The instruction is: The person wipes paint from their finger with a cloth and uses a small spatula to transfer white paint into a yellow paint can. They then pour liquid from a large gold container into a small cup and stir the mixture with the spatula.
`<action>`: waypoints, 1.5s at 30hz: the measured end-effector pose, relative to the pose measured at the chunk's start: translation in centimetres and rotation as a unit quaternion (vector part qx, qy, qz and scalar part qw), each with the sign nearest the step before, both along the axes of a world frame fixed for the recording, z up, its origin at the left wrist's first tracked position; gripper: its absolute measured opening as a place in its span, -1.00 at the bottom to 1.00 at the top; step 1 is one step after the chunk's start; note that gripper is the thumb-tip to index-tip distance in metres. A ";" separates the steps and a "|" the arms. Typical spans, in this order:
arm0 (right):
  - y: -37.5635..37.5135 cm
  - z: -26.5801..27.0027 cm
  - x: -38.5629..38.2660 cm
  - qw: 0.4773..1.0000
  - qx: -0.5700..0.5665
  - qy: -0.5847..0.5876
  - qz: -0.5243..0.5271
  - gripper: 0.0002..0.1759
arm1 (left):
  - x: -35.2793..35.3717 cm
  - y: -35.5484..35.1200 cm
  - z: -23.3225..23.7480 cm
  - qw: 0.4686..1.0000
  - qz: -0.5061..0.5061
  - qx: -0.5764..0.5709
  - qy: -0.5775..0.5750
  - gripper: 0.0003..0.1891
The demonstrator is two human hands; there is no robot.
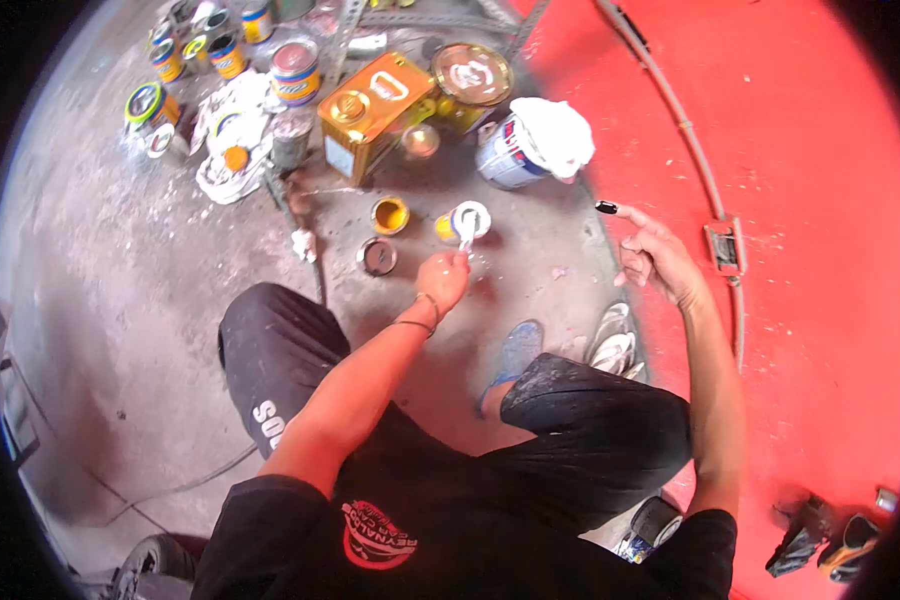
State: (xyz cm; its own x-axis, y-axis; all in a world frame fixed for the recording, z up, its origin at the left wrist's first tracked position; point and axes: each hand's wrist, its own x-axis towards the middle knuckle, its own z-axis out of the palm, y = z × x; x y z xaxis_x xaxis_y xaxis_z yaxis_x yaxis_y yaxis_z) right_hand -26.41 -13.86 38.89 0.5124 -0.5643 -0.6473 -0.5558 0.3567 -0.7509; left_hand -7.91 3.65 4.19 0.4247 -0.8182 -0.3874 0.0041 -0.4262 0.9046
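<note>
My left hand (443,280) is closed around a white, paint-coated stirring stick (467,232). The stick's far end reaches into a small can of white paint (472,214) on the floor. Beside that can stand a small can of yellow paint (390,214) and a can with a dark brown top (377,257). My right hand (658,258) hovers over the edge of the red floor, index finger stretched out and the others loosely bent. A small black thing (606,207) shows at the index fingertip; I cannot make out what it is.
A gold square tin (380,105), a round gold-lidded can (473,75) and a white bucket (515,150) with cloth stand ahead. Several paint cans and a stained rag (232,165) lie left. A hose (690,135) crosses the red floor. Slippers (613,340) lie by my foot.
</note>
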 end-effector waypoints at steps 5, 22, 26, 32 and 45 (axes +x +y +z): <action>0.9 0.8 -1.2 0.982 0.042 -0.160 -0.088 -0.30 | 0.2 0.1 1.1 0.983 0.005 0.023 0.181 -0.63; 2.1 -21.3 6.4 0.994 0.030 0.089 0.059 -0.14 | 1.8 0.5 6.5 0.954 0.082 0.029 0.286 -0.66; 2.1 -23.7 6.8 0.992 0.012 0.102 0.074 -0.13 | 1.6 0.4 6.2 0.948 0.108 0.023 0.300 -0.65; 2.3 -23.1 7.2 0.983 -0.027 0.138 0.115 -0.18 | 1.9 0.5 5.9 0.952 0.096 0.022 0.288 -0.65; -1.2 -15.3 4.7 0.996 -0.070 0.024 -0.042 -0.18 | 0.2 0.0 1.4 0.997 0.041 0.019 0.062 -0.57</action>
